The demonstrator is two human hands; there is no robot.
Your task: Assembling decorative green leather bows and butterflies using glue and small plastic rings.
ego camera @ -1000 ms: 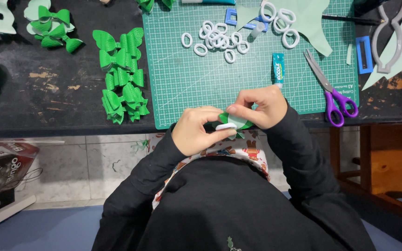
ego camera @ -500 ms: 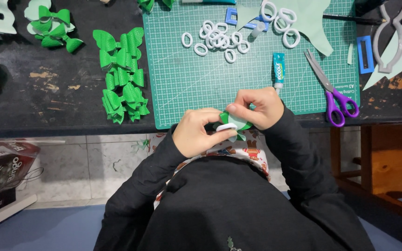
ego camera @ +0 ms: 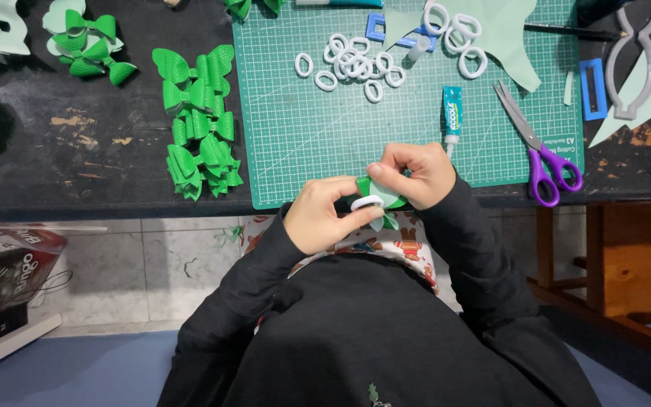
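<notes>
Both hands meet at the near edge of the green cutting mat [ego camera: 303,143]. My left hand [ego camera: 319,217] and my right hand [ego camera: 416,172] together pinch a small green leather bow piece [ego camera: 386,194] with a white oval ring [ego camera: 367,202] around it. A pile of white oval rings [ego camera: 352,66] lies at the far side of the mat. Finished green bows [ego camera: 199,124] are heaped on the black table left of the mat.
A small teal glue tube [ego camera: 452,111] and purple-handled scissors [ego camera: 540,151] lie on the mat's right side. Pale green sheet pieces [ego camera: 502,34] and blue templates [ego camera: 591,89] sit at the far right. More green bows [ego camera: 88,41] are at the far left. A wooden stool [ego camera: 612,256] stands below right.
The hands have barely moved; the fingers shifted slightly on the green piece and white ring.
</notes>
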